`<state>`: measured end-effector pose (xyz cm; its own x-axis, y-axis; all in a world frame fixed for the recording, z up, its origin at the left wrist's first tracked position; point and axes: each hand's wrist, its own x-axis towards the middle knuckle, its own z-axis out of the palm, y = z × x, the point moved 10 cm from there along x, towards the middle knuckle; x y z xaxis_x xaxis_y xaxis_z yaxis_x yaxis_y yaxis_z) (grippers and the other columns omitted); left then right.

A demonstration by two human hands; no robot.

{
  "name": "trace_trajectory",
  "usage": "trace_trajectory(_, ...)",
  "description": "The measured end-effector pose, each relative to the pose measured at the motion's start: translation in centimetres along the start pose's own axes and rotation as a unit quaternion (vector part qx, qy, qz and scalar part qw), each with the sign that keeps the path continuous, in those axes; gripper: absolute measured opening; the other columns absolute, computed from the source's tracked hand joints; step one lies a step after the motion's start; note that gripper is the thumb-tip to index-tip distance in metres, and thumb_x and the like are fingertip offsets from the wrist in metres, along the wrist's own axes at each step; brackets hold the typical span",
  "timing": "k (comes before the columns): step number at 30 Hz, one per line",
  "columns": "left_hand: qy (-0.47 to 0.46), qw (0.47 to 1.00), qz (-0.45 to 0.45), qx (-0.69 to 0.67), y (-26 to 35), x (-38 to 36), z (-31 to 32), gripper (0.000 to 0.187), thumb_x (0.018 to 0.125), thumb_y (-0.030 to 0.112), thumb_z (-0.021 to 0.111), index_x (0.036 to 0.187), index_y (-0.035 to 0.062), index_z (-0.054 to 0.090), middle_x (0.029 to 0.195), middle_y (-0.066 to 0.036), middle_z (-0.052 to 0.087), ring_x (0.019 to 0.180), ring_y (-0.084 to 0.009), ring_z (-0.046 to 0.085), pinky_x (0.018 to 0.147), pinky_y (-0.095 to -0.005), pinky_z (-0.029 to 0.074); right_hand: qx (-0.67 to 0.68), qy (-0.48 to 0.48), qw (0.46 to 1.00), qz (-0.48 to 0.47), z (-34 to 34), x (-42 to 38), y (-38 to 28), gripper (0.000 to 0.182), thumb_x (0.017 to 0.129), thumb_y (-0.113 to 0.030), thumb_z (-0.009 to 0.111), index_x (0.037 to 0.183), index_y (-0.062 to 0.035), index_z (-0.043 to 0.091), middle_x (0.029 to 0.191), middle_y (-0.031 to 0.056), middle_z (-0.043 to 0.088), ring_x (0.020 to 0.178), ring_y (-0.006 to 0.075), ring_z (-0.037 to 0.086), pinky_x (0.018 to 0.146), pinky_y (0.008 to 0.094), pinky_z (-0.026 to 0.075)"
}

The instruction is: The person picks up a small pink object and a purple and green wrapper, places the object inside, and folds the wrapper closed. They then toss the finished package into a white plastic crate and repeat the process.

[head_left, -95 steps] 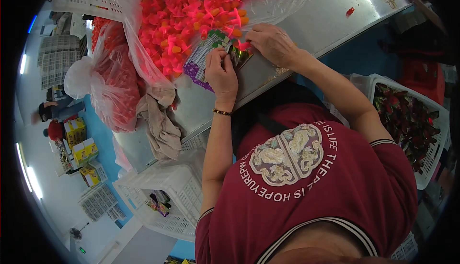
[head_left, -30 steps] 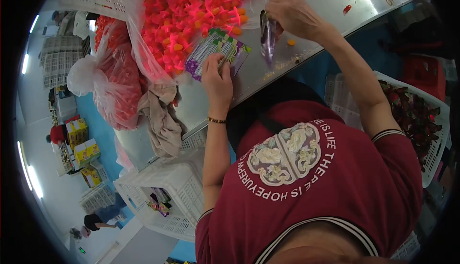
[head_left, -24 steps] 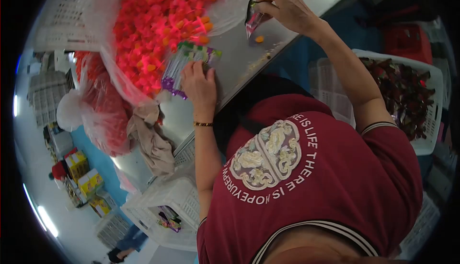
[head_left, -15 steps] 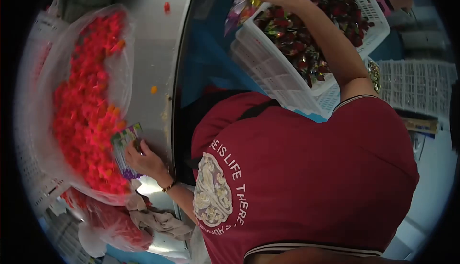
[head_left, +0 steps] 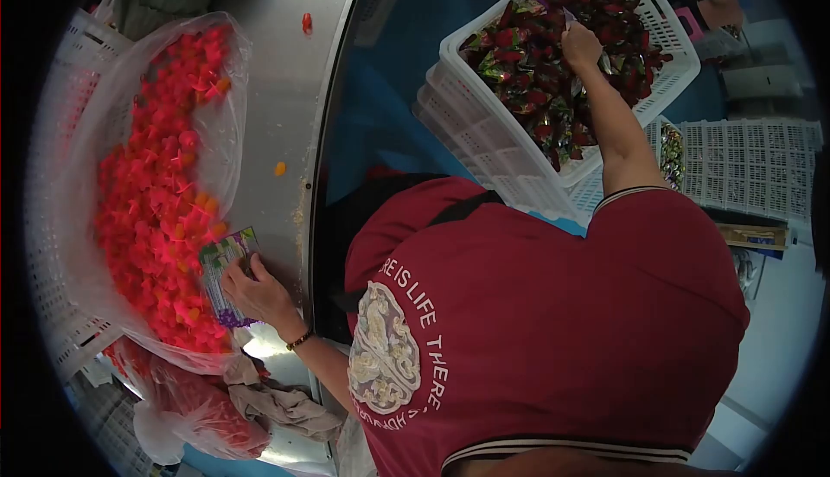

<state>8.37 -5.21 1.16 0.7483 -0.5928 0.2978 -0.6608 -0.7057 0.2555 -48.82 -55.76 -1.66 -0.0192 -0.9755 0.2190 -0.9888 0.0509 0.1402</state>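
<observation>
My left hand lies on a stack of printed purple-and-green packets and holds it down on the metal table, at the edge of a heap of red and orange plastic pieces in a clear bag. My right hand is stretched out to the right. It reaches down into a white basket full of dark, shiny filled packets. Its fingers are buried among them, so whether it still holds a packet is hidden.
One loose orange piece and one red piece lie on the table. A crumpled cloth and another bag of red pieces sit at the table's near end. Empty white crates stand beyond the basket.
My right hand lifted a filled packet off the table, swung it right over the basket and has dropped down into the packets there. My left hand stayed on the printed stack.
</observation>
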Motion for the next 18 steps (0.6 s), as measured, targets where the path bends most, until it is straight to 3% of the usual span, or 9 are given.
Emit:
trace_trajectory(5, 0.013, 1.0, 0.005, 0.0, 0.3, 0.0, -0.1, 0.026, 0.083, 0.016, 0.069, 0.101, -0.0009, 0.061, 0.101, -0.017, 0.059, 0.098, -0.0352, 0.054, 0.086, -0.0439, 0.042, 0.017, -0.045, 0.998, 0.043, 1.7, -0.3, 2.5, 0.023, 0.087, -0.019, 0.053, 0.091, -0.0045, 0.07, 0.096, 0.0178, 0.07, 0.087, 0.0357, 0.069, 0.072, 0.0497, 0.055)
trace_trajectory(8, 0.008, 1.0, -0.024, 0.006, 0.3, 0.5, -0.4, 0.023, 0.082, 0.014, 0.069, 0.098, 0.0, 0.06, 0.099, -0.017, 0.057, 0.097, -0.0353, 0.054, 0.085, -0.0446, 0.042, -0.058, -0.034, 0.997, -0.024, 0.7, -0.8, -0.2, 0.024, 0.085, -0.017, 0.053, 0.091, -0.0035, 0.071, 0.096, 0.0185, 0.07, 0.085, 0.0342, 0.07, 0.072, 0.0465, 0.056)
trace_trajectory(10, -0.01, 0.999, -0.041, 0.017, 0.4, 1.1, -0.1, 0.02, 0.081, 0.013, 0.07, 0.092, 0.0011, 0.059, 0.096, -0.016, 0.056, 0.096, -0.0354, 0.054, 0.081, -0.0453, 0.043, -0.102, -0.081, 0.984, -0.122, -1.4, -1.9, -5.5, 0.023, 0.085, -0.016, 0.053, 0.087, -0.0036, 0.072, 0.092, 0.0185, 0.071, 0.083, 0.0335, 0.071, 0.07, 0.0449, 0.057)
trace_trajectory(12, -0.002, 0.999, -0.047, 0.022, 0.2, 1.5, -0.2, 0.019, 0.081, 0.013, 0.07, 0.09, 0.0016, 0.058, 0.096, -0.016, 0.055, 0.095, -0.0353, 0.054, 0.079, -0.0455, 0.044, -0.069, -0.085, 0.981, -0.161, -3.5, -2.5, -11.7, 0.021, 0.083, -0.017, 0.056, 0.083, -0.0043, 0.073, 0.087, 0.0183, 0.071, 0.082, 0.0339, 0.07, 0.07, 0.0448, 0.057)
trace_trajectory(15, 0.004, 0.998, -0.049, 0.035, -0.2, 1.3, 0.5, 0.02, 0.081, 0.012, 0.07, 0.091, 0.0022, 0.056, 0.095, -0.015, 0.054, 0.095, -0.0349, 0.055, 0.075, -0.0452, 0.046, 0.046, -0.146, 0.933, -0.325, -8.5, -7.5, -25.4, 0.018, 0.078, -0.019, 0.061, 0.079, -0.0037, 0.071, 0.083, 0.0188, 0.069, 0.082, 0.0365, 0.069, 0.072, 0.0445, 0.056)
trace_trajectory(17, 0.02, 0.999, -0.021, 0.037, 0.4, 1.2, 0.3, 0.018, 0.083, 0.012, 0.067, 0.092, 0.0014, 0.055, 0.095, -0.015, 0.054, 0.093, -0.0349, 0.055, 0.075, -0.046, 0.045, 0.15, -0.135, 0.868, -0.454, -11.1, -12.4, -34.9, 0.023, 0.076, -0.023, 0.06, 0.078, -0.0018, 0.068, 0.081, 0.0169, 0.068, 0.081, 0.0361, 0.067, 0.072, 0.0469, 0.054)
trace_trajectory(18, 0.028, 0.999, -0.025, 0.036, 0.3, 1.2, 0.3, 0.018, 0.083, 0.012, 0.067, 0.092, 0.0014, 0.055, 0.095, -0.015, 0.054, 0.093, -0.0349, 0.055, 0.075, -0.046, 0.045, 0.255, -0.093, 0.8, -0.535, -14.2, -16.0, -39.0, 0.021, 0.078, -0.021, 0.058, 0.081, -0.0028, 0.067, 0.083, 0.0157, 0.068, 0.083, 0.0347, 0.066, 0.074, 0.0453, 0.053)
